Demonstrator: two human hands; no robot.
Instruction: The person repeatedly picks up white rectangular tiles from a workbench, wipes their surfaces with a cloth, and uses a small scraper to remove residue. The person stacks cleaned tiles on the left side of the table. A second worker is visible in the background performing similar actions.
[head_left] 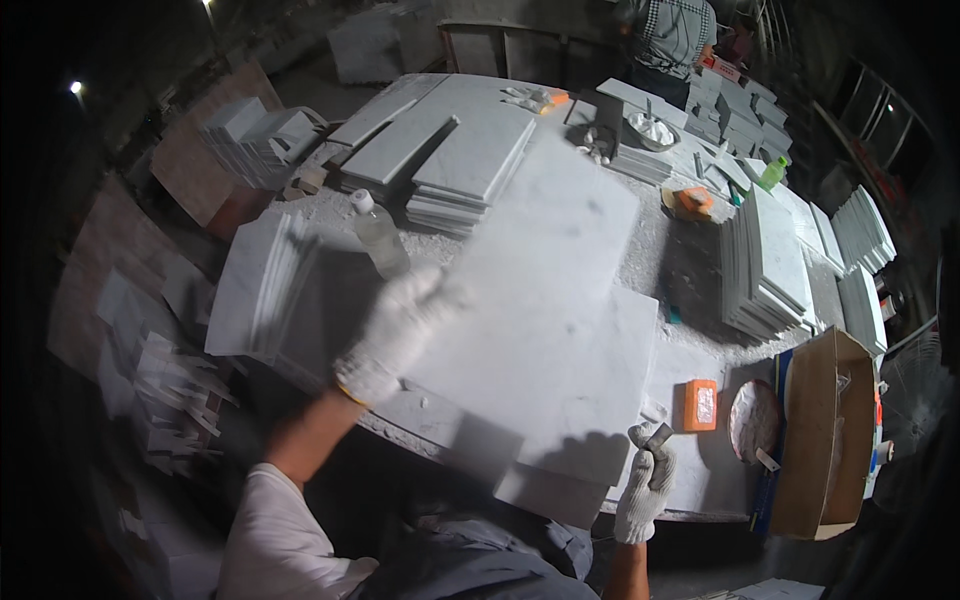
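Marble slab (545, 300): a large, thin, pale grey-white rectangular tile with faint darker veining, blurred, held tilted above the dusty worktable (660, 250), its far corner pointing away from the person and its near edge low over the table's front rim.
Slab below: a second pale slab (625, 370) lies flat on the table just under the held one, its right part showing.
Left hand (395, 335): in a white work glove, fingers curled round the slab's left edge, thumb on top, gripping it.
Right hand (645, 485): in a white knit glove, raised at the table's front edge near the slab's lower right corner; fingers bent round a small grey piece; whether it touches the slab cannot be told.
Cardboard box (830, 440): open, at the table's right end, tilted; its inside is mostly bare brown card, contents not clear.
Bowl (652, 130): a round dish at the far end holding white lumps.
Plastic bottle (378, 232): clear, white cap, standing just left of the held slab.
Orange block (699, 405): a small rectangular pad on the table, beside a round disc (752, 420).
Tile stacks: piles of cut marble tiles (770, 260) to the right, more (470, 170) beyond the slab, and leaning tiles (265, 285) to the left.
Other person: a checked shirt (675, 30) at the far end.
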